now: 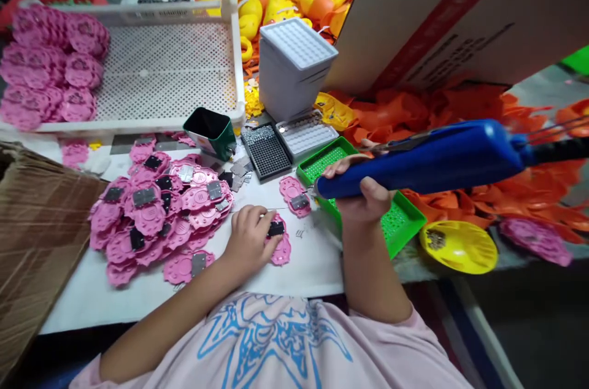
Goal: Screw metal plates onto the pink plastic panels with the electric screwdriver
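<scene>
My right hand (368, 199) is wrapped around a blue electric screwdriver (427, 159), its cable trailing off to the right. The tool's tip end points left, over a green perforated tray (405, 223). On the white table, the curled fingers of my left hand (248, 238) grip the left side of a pink plastic plate (280, 248) fitted with a black piece (276, 228). Just above it lies another pink plate (295, 196) with a grey metal piece. A heap of similar pink plates (151, 205) sits to the left of my left hand.
A white perforated crate (170, 67) with stacked pink parts stands at back left. Near the middle are a green-black bin (210, 131), a black grid tray (267, 153) and stacked white trays (294, 70). A yellow dish (460, 248) holds small screws; cardboard boxes (41, 254) flank the area.
</scene>
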